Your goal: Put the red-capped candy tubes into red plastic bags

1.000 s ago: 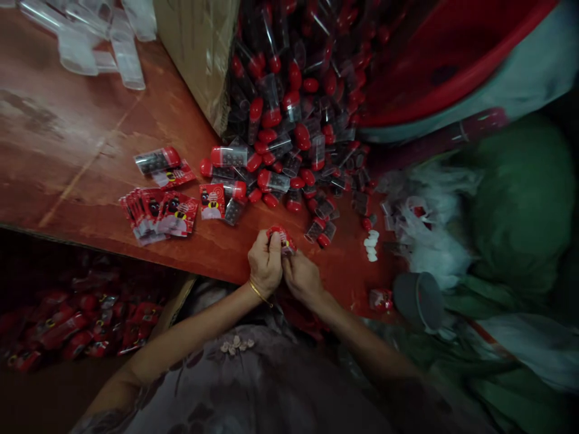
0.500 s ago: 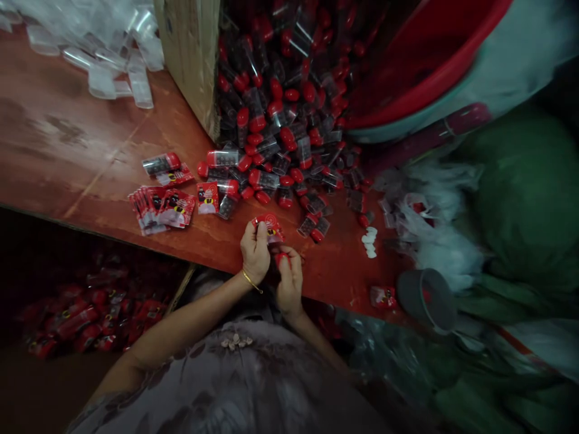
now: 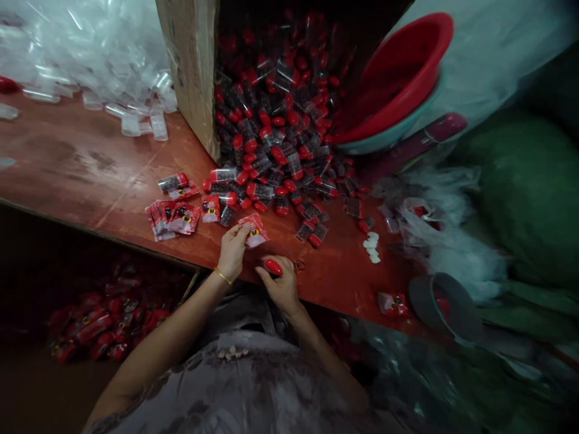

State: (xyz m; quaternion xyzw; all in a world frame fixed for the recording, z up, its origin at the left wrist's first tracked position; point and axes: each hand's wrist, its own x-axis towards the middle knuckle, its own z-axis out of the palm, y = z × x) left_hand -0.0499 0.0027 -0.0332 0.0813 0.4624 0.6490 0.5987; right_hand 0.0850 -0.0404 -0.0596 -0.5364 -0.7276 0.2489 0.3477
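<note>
My left hand [image 3: 233, 248] pinches the edge of a red printed packet [image 3: 256, 232] above the front of the table. Closed around a small container with a red cap [image 3: 273, 267] is my right hand [image 3: 281, 286]; the fingers and palm hide most of its body. The two hands are apart. Just beyond them lies a large heap of clear bottles with red caps [image 3: 278, 157], dark bits inside. Left of my left hand rest a single red packet [image 3: 210, 208] and a fanned stack of similar packets [image 3: 174, 218], with one capped bottle [image 3: 172, 182] behind.
A cardboard box [image 3: 192, 72] stands on the reddish table [image 3: 122, 163], beside a pile of clear empty containers [image 3: 131, 114]. At right are a red basin [image 3: 407, 78], small white pieces [image 3: 371, 247], a grey cup [image 3: 446, 307] and plastic bags [image 3: 452, 241]. Filled red packs [image 3: 104, 319] lie below the table's left side.
My hands have separated: the left moved leftward with the packet, and the right now shows the red cap more plainly. The camera view has shifted a little.
</note>
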